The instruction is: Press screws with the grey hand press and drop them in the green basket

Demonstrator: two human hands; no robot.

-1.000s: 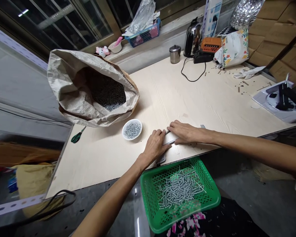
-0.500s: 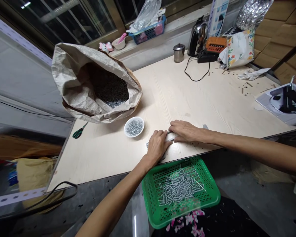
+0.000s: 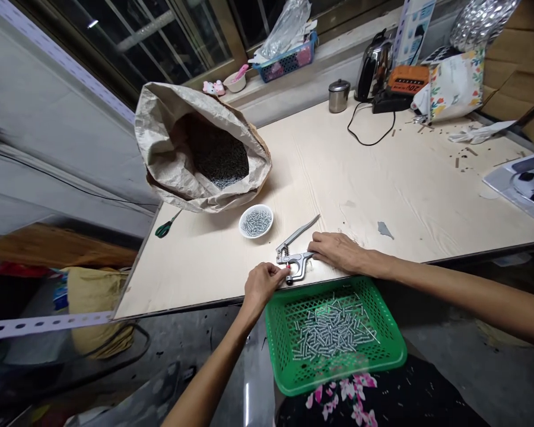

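A pair of silver snap-fastener pliers [image 3: 299,259] lies near the table's front edge, its upper handle sprung wide from the lower one. My right hand [image 3: 338,252] is closed on the lower handle, palm down near the table. My left hand [image 3: 263,283] pinches thumb and forefinger right by the jaw, beside a small red part; whatever the fingertips hold is too small to make out. Just below the edge, a green basket [image 3: 273,356] holds a heap of small metal spring-like pieces [image 3: 333,329]. A white bowl [image 3: 257,236] of similar small pieces stands behind the pliers.
A large paper sack [image 3: 160,172] full of dark metal pieces leans open at the back left. Green-handled scissors [image 3: 164,229] lie at the left edge. At the back stand a metal canister [image 3: 339,96], a kettle [image 3: 374,68] and an orange device [image 3: 407,80]. A grey scrap [image 3: 385,230] lies to the right.
The pliers' handles have come apart and the tool shows clearly now. My left hand has moved off the handles, down and left to the jaw. The whole view has shifted a little.
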